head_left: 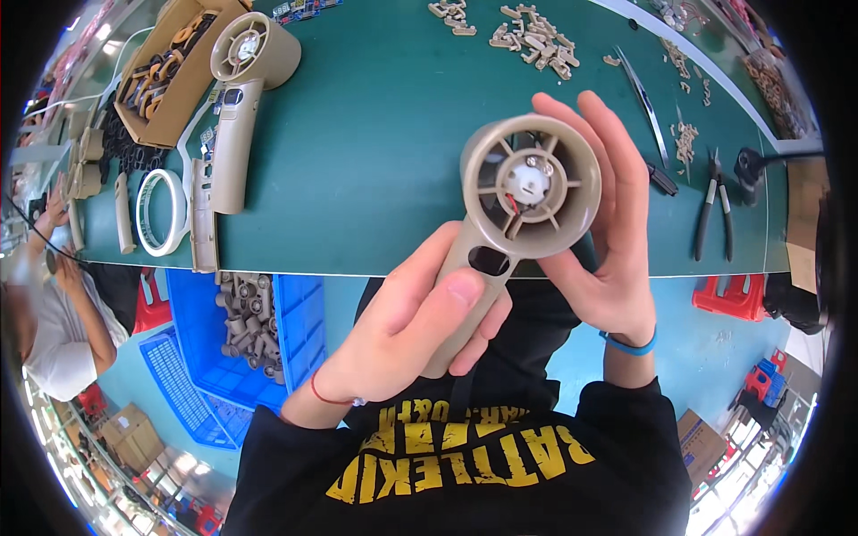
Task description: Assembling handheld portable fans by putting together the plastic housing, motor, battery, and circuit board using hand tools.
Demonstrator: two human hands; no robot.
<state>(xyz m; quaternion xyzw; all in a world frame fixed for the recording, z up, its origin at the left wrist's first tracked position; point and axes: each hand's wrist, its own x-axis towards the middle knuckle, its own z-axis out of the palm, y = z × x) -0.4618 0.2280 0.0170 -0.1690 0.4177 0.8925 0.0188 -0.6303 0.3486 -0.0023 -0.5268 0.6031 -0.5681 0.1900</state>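
Note:
A beige handheld fan (471,194) is held up over the table's near edge. Its round head faces up, showing a white motor hub with a red and a dark wire between spokes. My left hand (402,330) is wrapped round its handle, thumb lying just below the dark oval window. My right hand (617,223) cups the right side of the head, fingers stretched up along the outer wall and thumb under the lower rim. Part of those fingers is hidden behind the head. Another beige fan (236,152) lies on the table at the left.
On the green table (375,116) are small beige parts (541,40), tweezers (642,103), pliers (714,210), a white ring (162,213) and a carton (165,80) of orange and black pieces. A blue crate (299,335) of beige parts stands below left. A person (67,313) sits far left.

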